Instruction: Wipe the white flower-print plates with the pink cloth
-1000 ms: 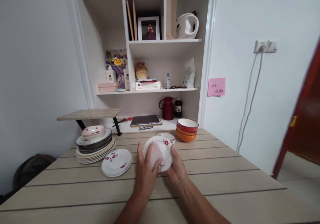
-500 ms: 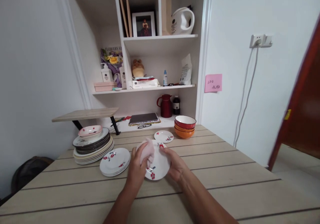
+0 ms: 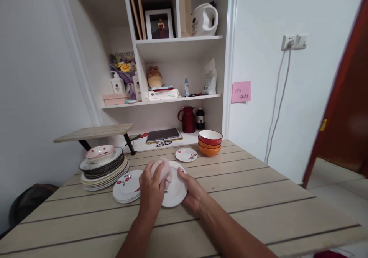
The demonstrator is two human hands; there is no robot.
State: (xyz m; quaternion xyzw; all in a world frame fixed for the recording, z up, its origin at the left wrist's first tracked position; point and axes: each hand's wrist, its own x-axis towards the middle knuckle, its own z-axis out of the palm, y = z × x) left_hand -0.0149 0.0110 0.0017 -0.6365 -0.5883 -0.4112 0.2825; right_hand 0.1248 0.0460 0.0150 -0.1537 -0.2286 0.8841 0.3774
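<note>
Pink cloth (image 3: 163, 170) clamped in left grip (image 3: 151, 191), one white plate (image 3: 176, 188) clamped in right grip (image 3: 194, 193)

A left hand (image 3: 151, 193) pressed a pink cloth (image 3: 162, 171) onto a white plate (image 3: 176, 189) over a wooden counter (image 3: 244, 196). The right hand (image 3: 194, 193) gripped the plate's rim at four o'clock. At nine o'clock of the plate lay a short stack of flowered plates (image 3: 125, 183). At ten o'clock, a taller mixed stack (image 3: 100, 171) carried a pink bowl (image 3: 100, 152). A small saucer (image 3: 186, 155) sat at twelve o'clock, with nested red and orange bowls (image 3: 210, 143) at one o'clock.
</note>
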